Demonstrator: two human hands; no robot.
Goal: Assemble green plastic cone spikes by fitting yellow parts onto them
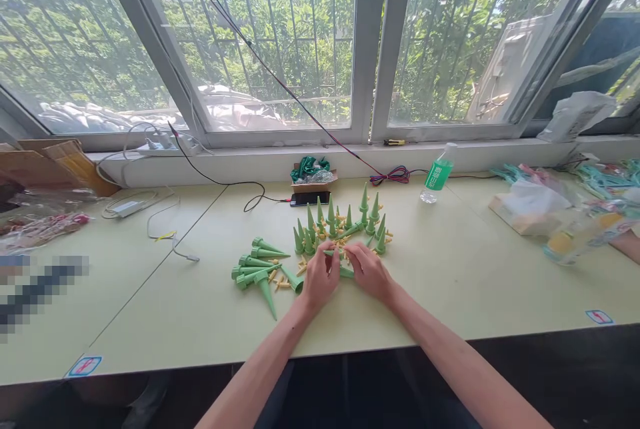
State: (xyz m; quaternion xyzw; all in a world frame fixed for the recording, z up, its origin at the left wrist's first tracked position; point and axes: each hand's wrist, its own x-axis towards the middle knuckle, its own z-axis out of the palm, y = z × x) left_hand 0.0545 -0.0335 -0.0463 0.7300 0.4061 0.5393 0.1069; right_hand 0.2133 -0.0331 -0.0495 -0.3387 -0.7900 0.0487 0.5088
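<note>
Holding green cone (329, 253), left hand (321, 274)

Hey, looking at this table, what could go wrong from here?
The upright green cones stand close together just beyond the left hand and right hand, so a nudge might topple some. The small yellow pegs lie loose and could roll away. The phone lies just behind the cones, so a falling one might hit it.

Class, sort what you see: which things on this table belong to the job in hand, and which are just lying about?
Likely the job:
green cones, one in the left hand
small yellow pegs among them

Likely just lying about:
bottle
tissue box
coiled cable
</note>
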